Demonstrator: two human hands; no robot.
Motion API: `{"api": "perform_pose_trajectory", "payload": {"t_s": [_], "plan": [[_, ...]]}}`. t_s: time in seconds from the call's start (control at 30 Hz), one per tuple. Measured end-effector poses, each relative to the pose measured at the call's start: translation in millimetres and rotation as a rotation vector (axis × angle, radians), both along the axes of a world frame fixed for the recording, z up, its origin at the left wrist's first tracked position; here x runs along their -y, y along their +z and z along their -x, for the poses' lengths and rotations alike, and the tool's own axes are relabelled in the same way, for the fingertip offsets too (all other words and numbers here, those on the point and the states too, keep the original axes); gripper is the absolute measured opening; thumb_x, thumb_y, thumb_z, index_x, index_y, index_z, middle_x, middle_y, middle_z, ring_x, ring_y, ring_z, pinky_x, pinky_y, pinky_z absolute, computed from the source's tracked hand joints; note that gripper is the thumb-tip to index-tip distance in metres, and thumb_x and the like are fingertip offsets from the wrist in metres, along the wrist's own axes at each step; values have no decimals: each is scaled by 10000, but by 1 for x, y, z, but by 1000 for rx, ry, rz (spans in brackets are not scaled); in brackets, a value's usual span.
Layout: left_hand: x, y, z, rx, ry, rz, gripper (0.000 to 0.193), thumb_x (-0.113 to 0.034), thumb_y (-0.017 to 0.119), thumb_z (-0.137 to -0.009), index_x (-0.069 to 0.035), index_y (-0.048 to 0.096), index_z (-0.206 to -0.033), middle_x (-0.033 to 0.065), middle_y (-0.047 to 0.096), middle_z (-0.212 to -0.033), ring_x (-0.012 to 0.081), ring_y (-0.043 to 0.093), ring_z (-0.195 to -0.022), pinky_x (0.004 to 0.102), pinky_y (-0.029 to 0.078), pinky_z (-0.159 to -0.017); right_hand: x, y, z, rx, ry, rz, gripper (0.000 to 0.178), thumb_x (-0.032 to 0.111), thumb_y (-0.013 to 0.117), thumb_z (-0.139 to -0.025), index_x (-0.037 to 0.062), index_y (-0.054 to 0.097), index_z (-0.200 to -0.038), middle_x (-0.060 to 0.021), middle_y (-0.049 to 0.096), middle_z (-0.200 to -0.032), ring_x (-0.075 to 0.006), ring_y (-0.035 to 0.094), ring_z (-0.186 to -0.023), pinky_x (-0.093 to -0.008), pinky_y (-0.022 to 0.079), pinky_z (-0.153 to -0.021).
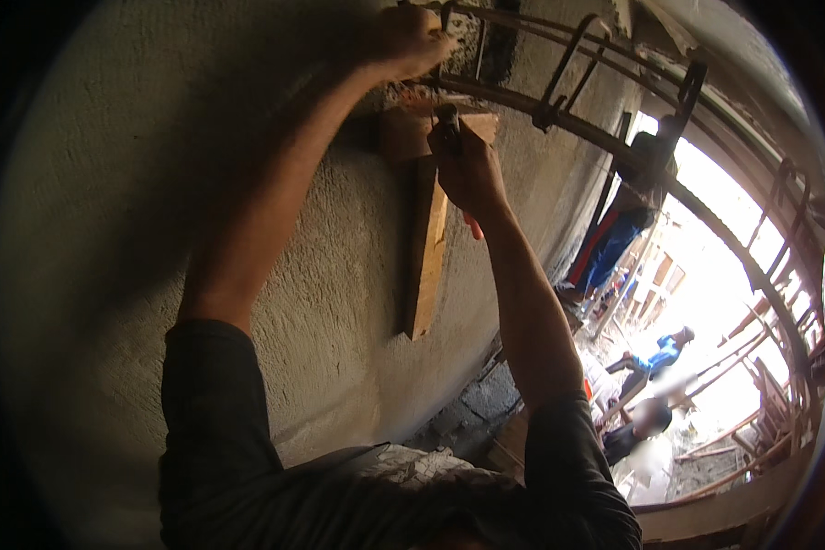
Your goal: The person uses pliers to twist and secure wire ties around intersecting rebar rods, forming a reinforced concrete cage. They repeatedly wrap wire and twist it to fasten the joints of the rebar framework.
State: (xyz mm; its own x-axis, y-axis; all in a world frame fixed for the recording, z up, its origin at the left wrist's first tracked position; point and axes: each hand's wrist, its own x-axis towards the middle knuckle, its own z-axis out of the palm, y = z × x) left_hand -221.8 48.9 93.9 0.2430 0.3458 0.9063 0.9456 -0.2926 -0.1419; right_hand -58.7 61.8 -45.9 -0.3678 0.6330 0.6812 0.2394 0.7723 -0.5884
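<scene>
My left hand [411,46] is raised high against the wall. Its fingers are curled closed at a thin steel stirrup [446,18] near the end of the rebar cage; shadow hides part of the grip. Just below, my right hand [468,170] is wrapped round a pair of pincers, whose dark head [447,114] points up at the lower rebar [486,90]. A red handle end [474,226] shows under that hand. Behind it, a wooden block [403,135] sits against the wall, with a wooden strip [425,275] hanging down from it.
A rough plastered wall [330,238] fills the left side. The rebar cage curves across the upper right, with stirrups [573,60] along it. One person in blue trousers [610,243] stands farther along the wall; others, one in a blue top [662,356], are lower down among timber pieces.
</scene>
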Motion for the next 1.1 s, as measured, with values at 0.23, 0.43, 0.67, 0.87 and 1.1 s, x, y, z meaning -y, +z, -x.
{"api": "perform_pose_trajectory", "payload": {"t_s": [0.23, 0.43, 0.67, 0.87, 1.1], "plan": [[62, -75, -4, 131, -41, -36, 288, -286, 635, -971, -15, 733, -961, 158, 697, -758, 261, 717, -717, 405, 575, -701, 19, -15, 0, -82, 7, 148, 394, 378, 503, -1031, 9, 639, -1017, -153, 683, -831, -233, 694, -778, -409, 537, -711], [49, -63, 2, -145, -18, -35, 270, -203, 688, -922, 46, 667, -1025, 209, 704, -988, 324, 726, -922, 426, 589, -827, 9, -23, -3, -265, 304, 376, 260, 246, 578, -1008, 1, 639, -944, -55, 654, -780, -140, 637, -651, -310, 514, -580], [59, -46, -17, -239, 339, 404, 573, -312, 674, -943, 58, 555, -1365, 252, 635, -1311, 366, 668, -1157, 444, 539, -996, -2, -41, -9, -393, 526, 491, 280, 277, 606, -1020, 5, 645, -964, -79, 669, -827, -176, 663, -679, -328, 528, -577], [48, -54, 0, -117, 263, 500, 639, -388, 647, -978, 46, 508, -1426, 249, 548, -1434, 368, 542, -1337, 432, 446, -1119, -2, -50, -7, -590, 726, 736, 271, 249, 628, -1009, 1, 653, -1115, -113, 723, -940, -202, 704, -731, -333, 574, -604], [-54, -104, 67, 26, -23, 160, 555, -422, 610, -1015, 53, 562, -1299, 233, 624, -1267, 342, 605, -1193, 420, 472, -1032, 1, -95, -15, -667, 633, 765, 276, 282, 602, -1026, 28, 625, -1130, -98, 695, -909, -168, 662, -736, -335, 530, -585]]}}
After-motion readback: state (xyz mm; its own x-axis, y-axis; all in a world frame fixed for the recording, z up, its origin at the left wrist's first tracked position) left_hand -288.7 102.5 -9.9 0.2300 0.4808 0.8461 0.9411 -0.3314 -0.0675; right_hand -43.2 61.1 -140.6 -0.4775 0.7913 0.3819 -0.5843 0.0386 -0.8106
